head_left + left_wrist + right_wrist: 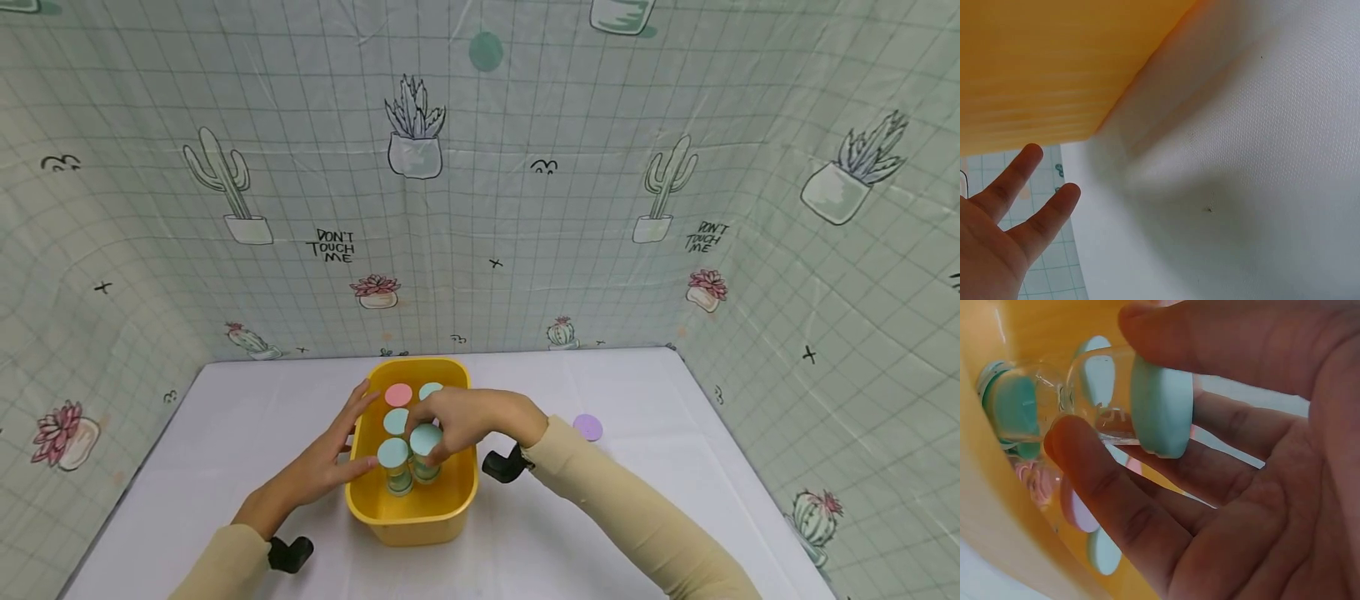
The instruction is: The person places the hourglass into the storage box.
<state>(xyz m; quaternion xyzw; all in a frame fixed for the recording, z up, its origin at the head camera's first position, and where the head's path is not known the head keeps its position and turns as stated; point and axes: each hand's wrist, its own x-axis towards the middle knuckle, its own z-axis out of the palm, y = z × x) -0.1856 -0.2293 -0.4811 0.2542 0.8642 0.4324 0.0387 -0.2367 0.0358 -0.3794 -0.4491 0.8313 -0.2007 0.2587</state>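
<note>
My right hand [457, 421] reaches over a yellow bin [412, 533] and grips an hourglass [426, 439] with a mint end cap. In the right wrist view, thumb and fingers are round the clear glass of this hourglass [1107, 394], near its cap. Another mint-capped hourglass [393, 455] stands upright just left of it. Behind them, more mint caps and a pink cap [398, 395] show inside the bin, partly behind my hand. Spread along the bin's left rim, my left hand [326, 458] has straight fingers and holds nothing. Its thumb points inward over the rim.
A round purple thing [588, 427] lies on the white tabletop [570, 517], right of the bin. Behind and at both sides hangs a grid-patterned cloth [480, 208] with plant drawings. Black wrist mounts [505, 465] stick out from both of my wrists.
</note>
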